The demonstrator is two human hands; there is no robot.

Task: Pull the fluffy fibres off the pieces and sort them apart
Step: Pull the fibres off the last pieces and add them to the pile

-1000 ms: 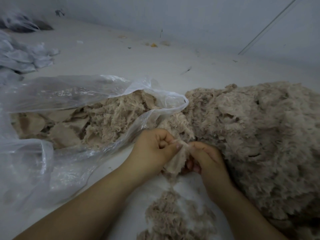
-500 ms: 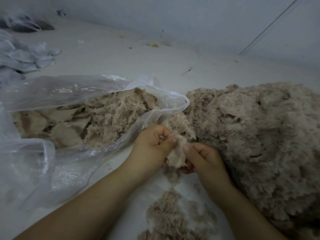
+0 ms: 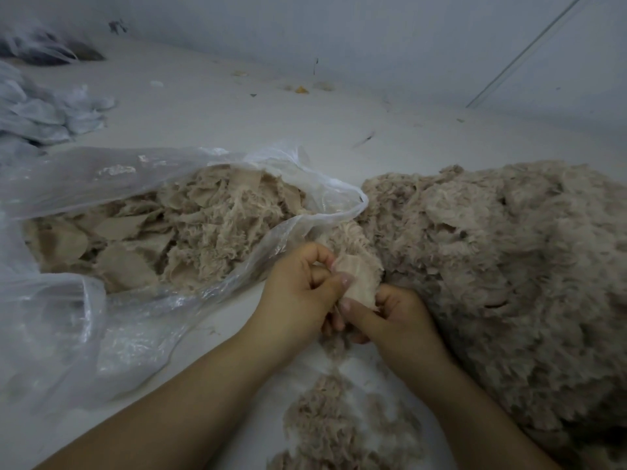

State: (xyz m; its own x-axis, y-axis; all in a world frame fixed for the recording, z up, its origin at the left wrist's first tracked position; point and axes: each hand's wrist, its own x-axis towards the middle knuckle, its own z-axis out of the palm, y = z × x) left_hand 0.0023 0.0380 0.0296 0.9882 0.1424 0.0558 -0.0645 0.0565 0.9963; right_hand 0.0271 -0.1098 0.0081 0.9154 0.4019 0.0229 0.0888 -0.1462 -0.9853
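Fuzzy beige piece [image 3: 359, 283] — pinched, both hands.

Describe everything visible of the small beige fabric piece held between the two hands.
The small beige fabric piece shows a smooth, flat backing facing the camera, with fluffy fibres along its far edge. It looks soft and thin. The left hand pinches its left edge, and the right hand grips its lower part. It is held near the clear plastic bag.

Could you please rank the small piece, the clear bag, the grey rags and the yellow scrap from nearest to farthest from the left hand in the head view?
1. Small piece: pinched in the left hand itself.
2. Clear bag: just left, its rim beside the knuckles.
3. Grey rags: far left.
4. Yellow scrap: by the back wall.
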